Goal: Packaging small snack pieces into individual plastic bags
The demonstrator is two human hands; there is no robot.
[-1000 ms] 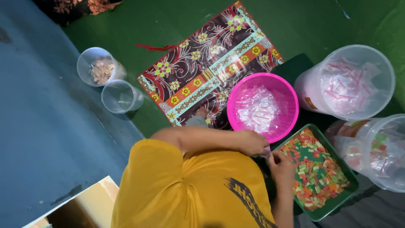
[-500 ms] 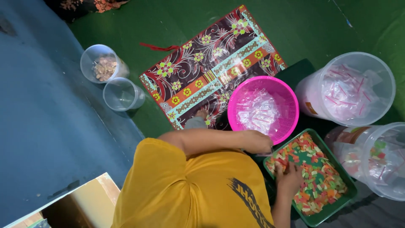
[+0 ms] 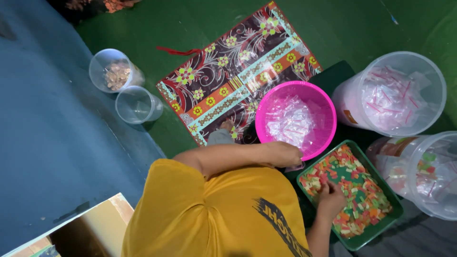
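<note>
Multicoloured snack pieces (image 3: 354, 190) fill the green tray (image 3: 376, 233) at near right. Right hand (image 3: 330, 199) sits in them, fingers curled on a pinch of pieces. Left hand (image 3: 284, 153) pinches a small clear bag (image 3: 296, 166) at the near rim of the pink basket (image 3: 266, 104). Risk: narrow bag mouth, so pieces could spill past it; the two tubs (image 3: 395, 93) crowd the tray.

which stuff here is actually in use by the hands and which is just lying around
In use:
- right hand in the green tray of coloured pieces
- left hand at the pink basket of clear bags

Lying about:
- two small clear cups
- patterned mat
- two large clear tubs holding bags
</note>
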